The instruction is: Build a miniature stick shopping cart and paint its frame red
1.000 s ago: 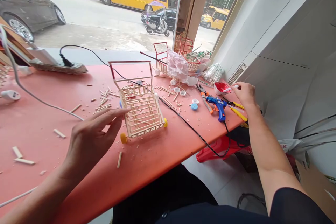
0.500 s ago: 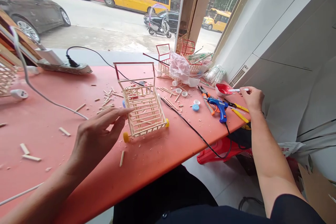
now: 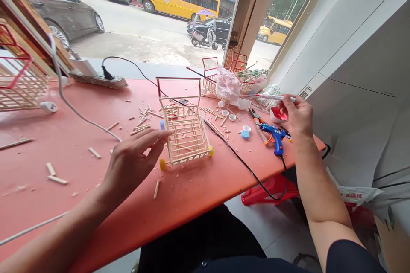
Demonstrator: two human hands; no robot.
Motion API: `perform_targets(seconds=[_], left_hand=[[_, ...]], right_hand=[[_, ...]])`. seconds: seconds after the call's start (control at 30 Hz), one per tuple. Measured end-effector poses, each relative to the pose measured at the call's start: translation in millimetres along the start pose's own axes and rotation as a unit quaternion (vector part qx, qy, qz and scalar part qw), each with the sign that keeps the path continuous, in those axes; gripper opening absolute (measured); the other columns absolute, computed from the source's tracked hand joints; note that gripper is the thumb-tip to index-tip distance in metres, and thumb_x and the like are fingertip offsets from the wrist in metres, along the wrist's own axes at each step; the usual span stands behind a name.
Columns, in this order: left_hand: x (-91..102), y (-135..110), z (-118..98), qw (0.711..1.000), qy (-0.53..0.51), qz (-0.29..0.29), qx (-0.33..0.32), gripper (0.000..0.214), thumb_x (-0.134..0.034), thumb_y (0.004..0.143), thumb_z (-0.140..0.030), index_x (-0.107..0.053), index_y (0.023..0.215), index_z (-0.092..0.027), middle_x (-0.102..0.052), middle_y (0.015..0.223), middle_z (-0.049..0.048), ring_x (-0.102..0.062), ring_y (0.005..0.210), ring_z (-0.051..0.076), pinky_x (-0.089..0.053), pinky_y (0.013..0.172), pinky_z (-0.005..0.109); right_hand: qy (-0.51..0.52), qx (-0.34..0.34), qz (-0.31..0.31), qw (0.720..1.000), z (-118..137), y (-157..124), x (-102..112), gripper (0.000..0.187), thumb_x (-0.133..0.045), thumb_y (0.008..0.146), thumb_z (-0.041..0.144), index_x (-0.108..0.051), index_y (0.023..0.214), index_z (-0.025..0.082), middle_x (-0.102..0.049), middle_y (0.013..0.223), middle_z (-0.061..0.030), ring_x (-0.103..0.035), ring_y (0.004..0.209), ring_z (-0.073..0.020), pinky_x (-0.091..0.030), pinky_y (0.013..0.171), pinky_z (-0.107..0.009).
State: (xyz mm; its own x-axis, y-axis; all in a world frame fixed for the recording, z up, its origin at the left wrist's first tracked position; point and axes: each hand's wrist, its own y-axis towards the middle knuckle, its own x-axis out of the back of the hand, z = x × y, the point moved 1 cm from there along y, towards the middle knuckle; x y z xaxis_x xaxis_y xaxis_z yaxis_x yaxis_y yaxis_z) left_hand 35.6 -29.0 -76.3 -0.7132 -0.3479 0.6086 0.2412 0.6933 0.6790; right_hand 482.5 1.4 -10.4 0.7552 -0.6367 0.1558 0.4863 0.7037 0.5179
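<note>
My left hand (image 3: 134, 153) pinches the left side of a small shopping cart (image 3: 186, 160) built from thin wooden sticks. The cart stands on the table on yellow and blue bottle-cap wheels. Red paint covers most of its raised handle; the rest is bare wood. In my right hand (image 3: 299, 117) is a slim white paintbrush (image 3: 270, 97), its reddened tip pointing left, held above the table. Below and partly behind that hand sits a small cup of red paint (image 3: 278, 115).
Pliers (image 3: 260, 130) and a blue glue gun (image 3: 273, 136) lie right of the cart, its black cord hanging over the edge of the pink table (image 3: 205, 196). Cut sticks and caps are scattered around. Other stick carts (image 3: 19, 89) stand left and at the back beside a plastic bag (image 3: 228, 83).
My right hand has lifted the paintbrush out of the paint cup and moved it up and left. The left hand stays on the cart. The view has shifted slightly.
</note>
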Motion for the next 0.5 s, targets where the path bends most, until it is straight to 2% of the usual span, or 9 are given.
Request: perform_targets(seconds=[0.13,0.23,0.37,0.5], left_hand=[[-0.1,0,0,1.0,-0.014,0.011,0.002,0.027,-0.055,0.104,-0.023,-0.083,0.103,-0.024,-0.087,0.094,0.0028,-0.081,0.082,0.018,-0.058,0.069,0.024],[-1.6,-1,2,1.0,-0.021,0.014,0.006,0.03,-0.053,0.106,-0.026,-0.083,0.105,-0.025,-0.086,0.095,0.0034,-0.082,0.084,0.019,-0.059,0.072,0.026],[-3.5,-3,5,1.0,-0.026,0.01,0.002,0.031,-0.052,0.107,-0.026,-0.083,0.107,-0.026,-0.086,0.097,0.0036,-0.082,0.087,0.02,-0.061,0.075,0.028],[-3.8,-3,5,1.0,-0.025,0.007,-0.008,0.031,-0.053,0.108,-0.026,-0.083,0.109,-0.025,-0.086,0.096,0.0039,-0.082,0.088,0.02,-0.061,0.076,0.027]], right_hand=[[0.029,0.088,0.103,0.99,39,-22,-67,0.049,-0.084,0.084,0.073,-0.076,0.095,0.026,-0.072,0.075,0.0012,-0.07,0.069,-0.0159,-0.058,0.064,-0.032],[0.017,0.12,0.142,0.982,57,-34,-103,0.045,-0.075,0.093,0.073,-0.075,0.1,0.029,-0.074,0.083,-0.0003,-0.073,0.078,-0.0186,-0.063,0.074,-0.037],[-0.002,0.125,0.166,0.978,65,-39,-129,0.043,-0.069,0.098,0.071,-0.073,0.105,0.029,-0.074,0.087,-0.0011,-0.074,0.083,-0.0189,-0.064,0.081,-0.039],[0.01,0.135,0.168,0.976,65,-36,-136,0.04,-0.068,0.099,0.068,-0.071,0.106,0.028,-0.074,0.089,-0.0007,-0.075,0.086,-0.0183,-0.064,0.083,-0.038]])
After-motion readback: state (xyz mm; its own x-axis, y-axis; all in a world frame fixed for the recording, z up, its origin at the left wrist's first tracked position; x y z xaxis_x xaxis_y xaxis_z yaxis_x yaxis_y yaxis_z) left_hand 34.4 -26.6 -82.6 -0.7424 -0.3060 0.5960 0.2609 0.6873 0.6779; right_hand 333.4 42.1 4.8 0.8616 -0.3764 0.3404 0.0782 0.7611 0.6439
